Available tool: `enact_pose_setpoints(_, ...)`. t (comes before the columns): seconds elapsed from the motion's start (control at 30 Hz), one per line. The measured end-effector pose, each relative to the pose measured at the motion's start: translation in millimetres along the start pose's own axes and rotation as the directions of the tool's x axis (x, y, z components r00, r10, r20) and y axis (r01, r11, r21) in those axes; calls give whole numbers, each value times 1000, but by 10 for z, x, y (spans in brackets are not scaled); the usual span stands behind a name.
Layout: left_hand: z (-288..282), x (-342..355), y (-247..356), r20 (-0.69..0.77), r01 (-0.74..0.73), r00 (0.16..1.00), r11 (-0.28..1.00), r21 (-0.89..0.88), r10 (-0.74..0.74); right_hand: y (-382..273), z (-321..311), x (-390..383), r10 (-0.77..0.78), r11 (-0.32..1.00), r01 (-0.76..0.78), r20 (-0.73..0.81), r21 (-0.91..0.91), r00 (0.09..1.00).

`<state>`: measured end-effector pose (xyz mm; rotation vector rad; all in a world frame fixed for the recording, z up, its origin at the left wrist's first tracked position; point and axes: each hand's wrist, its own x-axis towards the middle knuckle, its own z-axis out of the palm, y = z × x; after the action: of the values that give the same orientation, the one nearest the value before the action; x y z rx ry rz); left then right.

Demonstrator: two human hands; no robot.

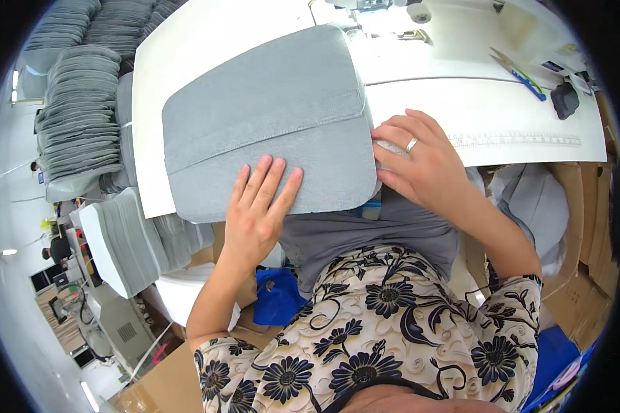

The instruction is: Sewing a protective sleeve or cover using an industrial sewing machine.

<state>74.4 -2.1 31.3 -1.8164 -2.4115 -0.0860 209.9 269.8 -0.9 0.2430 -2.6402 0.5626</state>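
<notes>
A large grey fabric panel (269, 89) with rounded corners and a stitched seam across it lies on the white sewing table (455, 103), its near edge by my lap. My left hand (258, 206) rests flat on its near part, fingers stretched out. My right hand (420, 162), with a ring on one finger, is bent at the panel's right edge; thumb and fingertips close on that edge. Something pale shows between those fingers, too small to make out. Beyond the panel, the metal foot area of a sewing machine (410, 34) stands at the table's far side.
Thread snips (520, 74) with blue-green handles and a dark lump (565, 100) lie at the far right. A ruler scale (517, 140) runs along the right front edge. Stacked grey pieces (81, 113) stand at the left. A cardboard box (579, 220) sits at the right.
</notes>
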Motion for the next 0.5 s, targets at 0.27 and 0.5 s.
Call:
enact_pose_setpoints(0.27,-420,707,-247,258,144,964,944,-296,-65,-73,-35,-75,16,1000,-16,10,-14,1000)
enact_pose_setpoints(0.5,276,1941,-902,-40,132,988,957,-258,-147,-262,-103,-81,32,998,-30,44,-54,999)
